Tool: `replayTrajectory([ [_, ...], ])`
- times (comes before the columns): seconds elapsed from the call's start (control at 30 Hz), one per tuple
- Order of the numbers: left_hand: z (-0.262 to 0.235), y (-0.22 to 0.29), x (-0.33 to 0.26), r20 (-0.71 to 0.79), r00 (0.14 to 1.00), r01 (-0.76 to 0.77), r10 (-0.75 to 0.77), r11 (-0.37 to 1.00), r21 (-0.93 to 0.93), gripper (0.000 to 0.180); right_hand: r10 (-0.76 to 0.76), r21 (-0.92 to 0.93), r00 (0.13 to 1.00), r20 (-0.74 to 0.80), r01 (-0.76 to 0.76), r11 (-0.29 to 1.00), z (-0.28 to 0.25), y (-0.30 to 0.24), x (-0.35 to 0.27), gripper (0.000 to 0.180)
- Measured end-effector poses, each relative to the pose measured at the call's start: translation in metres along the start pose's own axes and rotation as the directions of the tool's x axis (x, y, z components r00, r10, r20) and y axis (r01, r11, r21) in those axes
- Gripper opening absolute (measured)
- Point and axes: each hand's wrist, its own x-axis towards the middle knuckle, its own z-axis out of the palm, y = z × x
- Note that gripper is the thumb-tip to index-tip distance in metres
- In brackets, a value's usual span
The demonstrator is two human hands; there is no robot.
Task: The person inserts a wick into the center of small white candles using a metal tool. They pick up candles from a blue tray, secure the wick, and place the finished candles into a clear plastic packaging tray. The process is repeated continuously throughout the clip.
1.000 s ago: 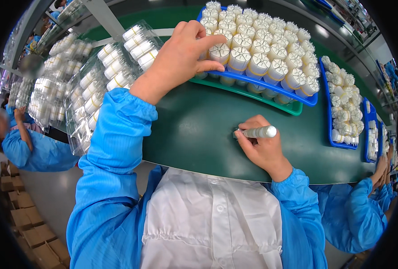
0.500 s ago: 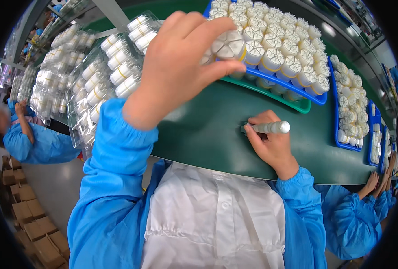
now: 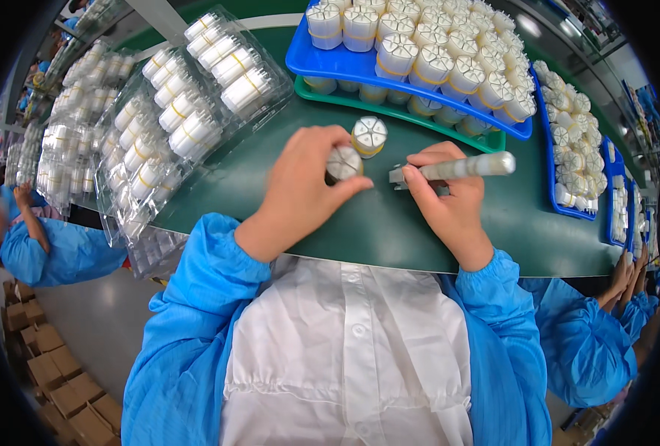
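Note:
My left hand [image 3: 300, 186] is curled around a round bundle of white wedge-shaped pieces [image 3: 343, 163] over the green table, thumb and fingers on either side of it. Just beyond it, a second such bundle [image 3: 369, 135] with a yellow rubber band stands upright on the table. My right hand [image 3: 449, 201] is closed around a thick, pen-shaped whitish tool [image 3: 467, 166]. Its rounded end points right, and a narrow squared tip sticks out left of my thumb, apart from both bundles.
Ahead, a blue tray [image 3: 330, 61] full of banded bundles sits on a green tray [image 3: 389, 106] holding more. Clear plastic trays [image 3: 255, 111] of bundles lie at left. Another blue tray [image 3: 560, 197] stands at right. Co-workers in blue sleeves [image 3: 575, 342] sit on both sides.
My left hand has come down from the blue tray to the table, and two bundles are now in front of me. The pen-shaped tool stays in my right hand, which moved little.

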Motion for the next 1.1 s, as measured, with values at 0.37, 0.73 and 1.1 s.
replayTrajectory([
  [0.37,0.015,0.01,-0.02,0.008,0.997,-0.08,0.082,0.991,-0.111,0.058,-0.184,0.041,0.983,0.013,0.183,0.982,0.008,-0.012,0.0,0.016],
  [0.73,0.021,0.005,-0.025,-0.064,0.989,-0.137,0.133,0.989,-0.059,0.055,-0.158,-0.008,0.985,0.072,0.159,0.987,0.011,-0.017,-0.003,0.016],
  [1.1,0.016,0.007,-0.021,0.008,0.985,-0.169,0.172,0.974,-0.15,0.059,-0.118,0.048,0.992,0.036,0.116,0.992,0.009,-0.012,-0.003,0.014],
])
